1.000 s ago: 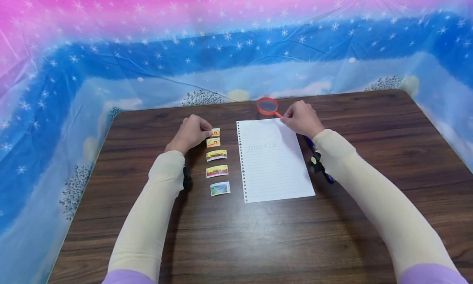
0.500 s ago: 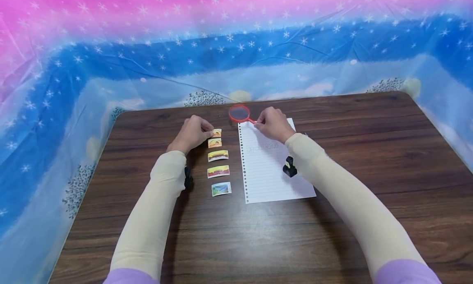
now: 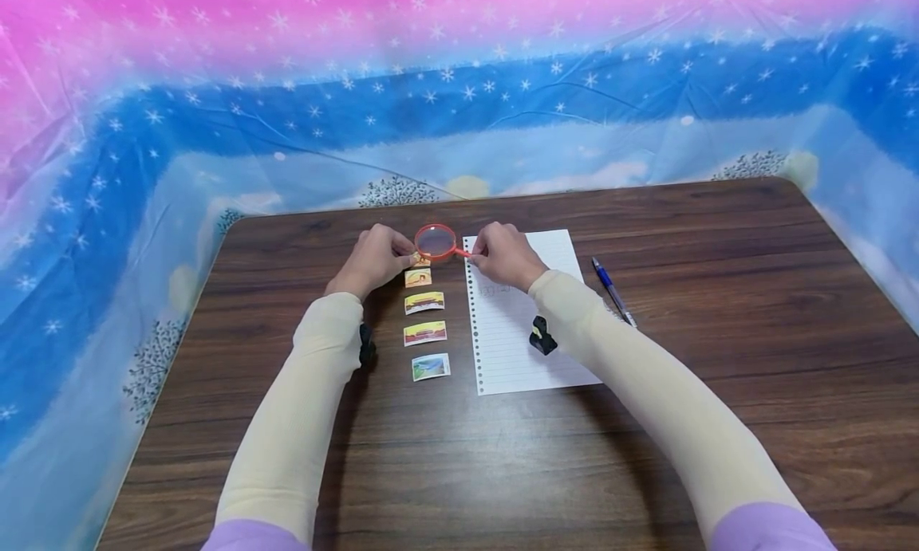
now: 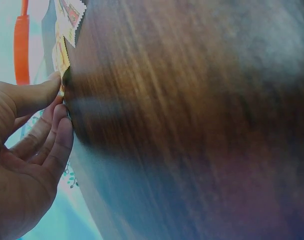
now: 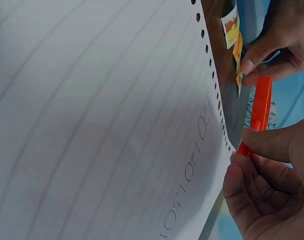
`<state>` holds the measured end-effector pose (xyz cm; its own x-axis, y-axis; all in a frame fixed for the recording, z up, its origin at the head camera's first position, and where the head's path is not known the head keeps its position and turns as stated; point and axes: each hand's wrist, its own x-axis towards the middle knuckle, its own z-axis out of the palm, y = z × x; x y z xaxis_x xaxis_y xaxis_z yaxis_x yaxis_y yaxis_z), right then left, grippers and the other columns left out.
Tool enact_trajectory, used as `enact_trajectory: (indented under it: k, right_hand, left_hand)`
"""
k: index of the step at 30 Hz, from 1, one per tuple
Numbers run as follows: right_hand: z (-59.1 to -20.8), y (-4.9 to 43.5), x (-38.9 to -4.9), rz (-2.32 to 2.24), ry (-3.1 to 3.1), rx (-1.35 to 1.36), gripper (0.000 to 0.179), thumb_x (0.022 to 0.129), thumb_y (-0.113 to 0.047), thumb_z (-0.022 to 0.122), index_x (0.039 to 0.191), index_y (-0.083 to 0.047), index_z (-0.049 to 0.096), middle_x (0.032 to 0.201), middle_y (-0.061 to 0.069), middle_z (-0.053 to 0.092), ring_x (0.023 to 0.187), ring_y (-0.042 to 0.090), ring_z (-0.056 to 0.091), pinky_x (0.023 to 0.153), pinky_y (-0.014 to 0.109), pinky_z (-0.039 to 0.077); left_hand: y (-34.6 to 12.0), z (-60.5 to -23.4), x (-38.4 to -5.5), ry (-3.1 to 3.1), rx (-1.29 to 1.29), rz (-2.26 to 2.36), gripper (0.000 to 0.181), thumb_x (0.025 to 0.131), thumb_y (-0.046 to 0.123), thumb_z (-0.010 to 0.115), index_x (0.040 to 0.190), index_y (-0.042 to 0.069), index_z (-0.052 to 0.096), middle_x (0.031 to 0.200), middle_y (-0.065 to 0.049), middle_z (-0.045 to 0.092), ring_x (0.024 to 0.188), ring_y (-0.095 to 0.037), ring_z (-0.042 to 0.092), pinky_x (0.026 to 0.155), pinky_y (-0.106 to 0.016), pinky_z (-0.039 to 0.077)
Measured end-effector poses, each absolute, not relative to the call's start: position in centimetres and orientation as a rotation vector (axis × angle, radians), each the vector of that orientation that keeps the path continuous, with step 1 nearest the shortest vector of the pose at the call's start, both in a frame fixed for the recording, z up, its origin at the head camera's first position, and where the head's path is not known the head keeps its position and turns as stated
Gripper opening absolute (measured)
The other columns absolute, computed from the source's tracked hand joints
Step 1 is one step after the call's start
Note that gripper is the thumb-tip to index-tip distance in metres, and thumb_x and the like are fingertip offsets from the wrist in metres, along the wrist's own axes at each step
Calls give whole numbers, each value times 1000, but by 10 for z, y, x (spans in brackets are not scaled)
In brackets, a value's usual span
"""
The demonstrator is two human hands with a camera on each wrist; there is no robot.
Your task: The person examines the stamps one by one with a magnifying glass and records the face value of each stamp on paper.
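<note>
A red magnifying glass (image 3: 435, 242) is in my right hand (image 3: 506, 253), its handle (image 5: 261, 102) pinched between thumb and fingers. The lens hangs over the top stamp (image 3: 424, 261) and covers part of it in the head view. At that stamp's left edge, my left hand (image 3: 373, 260) pinches it between thumb and index finger. Below it, in a column, lie a second orange-yellow stamp (image 3: 418, 277), two yellow and red stamps with a building, the upper one (image 3: 424, 302) and the lower one (image 3: 425, 332), and a blue-green landscape stamp (image 3: 431, 367).
Under my right forearm lies a lined sheet of paper (image 3: 506, 336) with punched holes along its left edge and a handwritten line of digits (image 5: 186, 170). A blue pen (image 3: 610, 286) lies to its right. A snowflake-patterned cloth (image 3: 445, 96) hangs behind the wooden table (image 3: 445, 471).
My right hand has carried the magnifying glass leftward from the paper's top right to above the top stamp. The pen is uncovered. My left hand stays at the stamp.
</note>
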<state>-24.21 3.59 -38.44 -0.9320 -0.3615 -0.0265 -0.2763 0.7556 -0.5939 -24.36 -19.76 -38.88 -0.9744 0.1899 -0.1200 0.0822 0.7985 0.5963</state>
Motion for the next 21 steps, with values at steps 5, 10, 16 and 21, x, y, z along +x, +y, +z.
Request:
enact_trajectory:
  k: [5, 10, 16, 21]
  right_hand:
    - [-389, 33, -241, -901, 2811, -534, 11, 97, -10, 69, 90, -3, 75, 85, 7, 69, 68, 19, 55, 61, 29, 43]
    - [-391, 31, -240, -891, 2804, -547, 11, 97, -11, 69, 91, -4, 74, 85, 7, 68, 67, 18, 55, 59, 28, 43]
    - [-392, 29, -239, -860, 2817, -559, 11, 97, -12, 69, 91, -4, 75, 87, 7, 69, 68, 18, 55, 60, 29, 43]
    - [-393, 28, -239, -848, 2822, -556, 11, 97, -12, 69, 90, -4, 74, 86, 7, 69, 67, 18, 55, 60, 28, 43]
  left_hand:
    - [-197, -390, -244, 2819, 217, 917, 19, 99, 11, 67, 113, 0, 75, 111, -16, 71, 104, -29, 65, 92, -46, 53]
    - [-196, -391, -245, 2817, 197, 915, 22, 98, 9, 68, 117, -1, 74, 113, -16, 71, 106, -29, 65, 94, -46, 53]
    - [-197, -391, -245, 2818, 206, 912, 24, 98, 8, 67, 119, -2, 72, 114, -17, 70, 107, -30, 64, 95, -46, 53]
    - [-197, -391, -246, 2824, 210, 911, 24, 98, 8, 66, 119, -2, 72, 114, -17, 71, 106, -30, 65, 94, -46, 53]
